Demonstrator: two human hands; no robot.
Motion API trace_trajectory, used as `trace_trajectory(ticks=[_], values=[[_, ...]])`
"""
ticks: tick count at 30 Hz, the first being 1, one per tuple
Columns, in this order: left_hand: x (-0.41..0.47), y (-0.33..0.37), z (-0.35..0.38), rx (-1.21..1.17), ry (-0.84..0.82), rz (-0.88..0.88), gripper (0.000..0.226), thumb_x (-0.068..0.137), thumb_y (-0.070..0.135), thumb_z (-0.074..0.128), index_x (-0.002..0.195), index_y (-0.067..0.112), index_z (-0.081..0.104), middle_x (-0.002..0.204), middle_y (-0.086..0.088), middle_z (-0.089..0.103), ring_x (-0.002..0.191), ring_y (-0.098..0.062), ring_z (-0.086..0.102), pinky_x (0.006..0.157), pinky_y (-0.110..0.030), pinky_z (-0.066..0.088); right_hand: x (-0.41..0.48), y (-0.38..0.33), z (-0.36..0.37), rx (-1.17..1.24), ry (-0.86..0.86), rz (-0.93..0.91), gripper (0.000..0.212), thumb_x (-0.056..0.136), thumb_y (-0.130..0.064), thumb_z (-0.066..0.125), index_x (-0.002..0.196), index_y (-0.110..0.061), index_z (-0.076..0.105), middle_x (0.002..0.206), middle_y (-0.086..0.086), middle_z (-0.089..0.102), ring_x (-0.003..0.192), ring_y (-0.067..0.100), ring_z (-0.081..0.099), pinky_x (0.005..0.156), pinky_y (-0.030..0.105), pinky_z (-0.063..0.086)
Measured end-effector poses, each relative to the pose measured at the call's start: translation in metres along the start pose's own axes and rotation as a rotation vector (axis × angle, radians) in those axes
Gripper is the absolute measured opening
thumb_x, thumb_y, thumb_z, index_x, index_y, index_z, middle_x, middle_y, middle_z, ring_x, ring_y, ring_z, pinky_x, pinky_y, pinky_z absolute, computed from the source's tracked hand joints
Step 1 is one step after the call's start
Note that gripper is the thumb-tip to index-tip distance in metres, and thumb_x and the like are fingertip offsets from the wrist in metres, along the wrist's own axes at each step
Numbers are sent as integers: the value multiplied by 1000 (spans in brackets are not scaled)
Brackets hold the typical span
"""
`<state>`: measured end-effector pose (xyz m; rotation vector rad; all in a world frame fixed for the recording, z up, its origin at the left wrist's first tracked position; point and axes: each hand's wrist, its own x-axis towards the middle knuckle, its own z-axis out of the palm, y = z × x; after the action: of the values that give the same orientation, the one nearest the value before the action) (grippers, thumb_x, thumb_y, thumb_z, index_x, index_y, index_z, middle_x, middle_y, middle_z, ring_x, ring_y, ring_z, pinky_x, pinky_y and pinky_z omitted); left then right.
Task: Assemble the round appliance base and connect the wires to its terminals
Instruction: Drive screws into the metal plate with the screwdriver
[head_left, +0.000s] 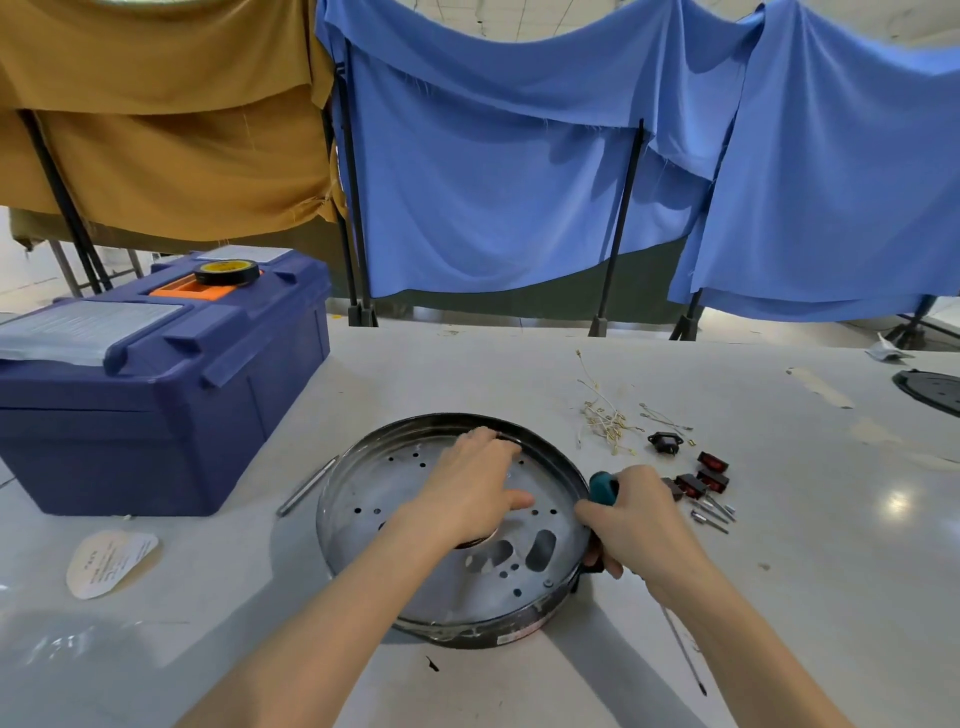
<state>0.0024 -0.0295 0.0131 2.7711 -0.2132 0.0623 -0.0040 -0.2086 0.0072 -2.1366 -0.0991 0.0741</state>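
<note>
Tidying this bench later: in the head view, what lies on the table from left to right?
In order: paper label → rod → round base → wires → red switches → black disc at the right edge.

- On the left, walled off by a big blue toolbox (156, 395) with a tape roll (227, 272) on its lid.
- Between toolbox and round base (374, 488), only a narrow lane, partly taken by a metal rod (307, 486).
- Right of the base, cluttered with red switches (701, 480), small screws (711, 514) and, further back, tangled wires (605, 418).
- Near right, crossed by the slanting screwdriver (602, 488) shaft.
- Open table (519, 364) at the near left around a paper label (109, 561), and behind the base.
- Far side closed by cloth screens (519, 182).
</note>
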Motion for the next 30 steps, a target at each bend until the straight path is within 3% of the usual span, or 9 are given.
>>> trace_trajectory(ticks=[5,8,10,13,18,21,24,27,30], values=[[-4,-14,2,39,-73,-90,52,91,50,59,124,9,58,126,-9,51,118,-28,47,97,-39,41,10,-3,-8,-258,88,-59,44,85,-21,66,56,-12,34,34,-8,32,30,10,29,37,19,24],[-4,-14,0,22,-88,-80,47,92,48,60,116,8,60,131,-11,52,120,-29,48,98,-40,41,26,-10,-13,-306,63,-102,41,88,-39,68,74,0,62,58,13,52,41,18,37,44,26,32],[-3,-15,0,3,-111,-82,45,92,47,59,113,8,58,139,-15,47,128,-30,42,103,-39,37,34,-10,-10,-249,-2,-84,41,89,-31,68,77,7,60,58,14,48,37,20,41,39,26,38],[-3,-18,1,-21,-137,-70,58,93,47,57,137,9,51,152,-13,36,142,-28,28,111,-38,28,39,-7,-5,-210,-5,-44,38,87,-18,66,62,-8,39,54,6,34,41,22,36,41,25,38],[0,-21,-4,-61,-184,-41,66,91,48,60,148,21,39,157,-6,30,145,-24,24,116,-38,23,41,-3,-11,-108,-80,-4,38,81,-8,67,60,-10,36,45,0,25,32,15,26,34,20,31],[1,-27,-15,10,101,-50,54,92,49,58,140,26,49,139,-2,53,130,-21,44,108,-38,33,41,-1,-11,-83,-106,10,39,82,-10,67,57,-10,37,38,-6,27,29,12,29,34,19,33],[0,-43,-29,261,303,-308,51,92,50,56,134,22,49,130,-6,50,122,-26,44,99,-42,34,43,-1,-8,-111,-132,-7,34,84,-14,67,62,-7,43,46,0,31,30,13,32,35,20,36],[-3,-62,-36,257,136,-609,55,91,52,58,125,9,49,124,-15,53,114,-34,51,92,-41,43,47,-4,-7,-168,-139,-26,38,85,-23,71,64,-8,43,45,1,33,29,15,36,34,20,35],[-7,-75,-34,186,92,-658,38,100,44,47,113,10,53,98,-8,53,92,-28,53,74,-36,44,51,-8,-7,-183,-181,6,30,86,-19,70,69,-5,49,50,3,39,29,11,38,34,19,37]])
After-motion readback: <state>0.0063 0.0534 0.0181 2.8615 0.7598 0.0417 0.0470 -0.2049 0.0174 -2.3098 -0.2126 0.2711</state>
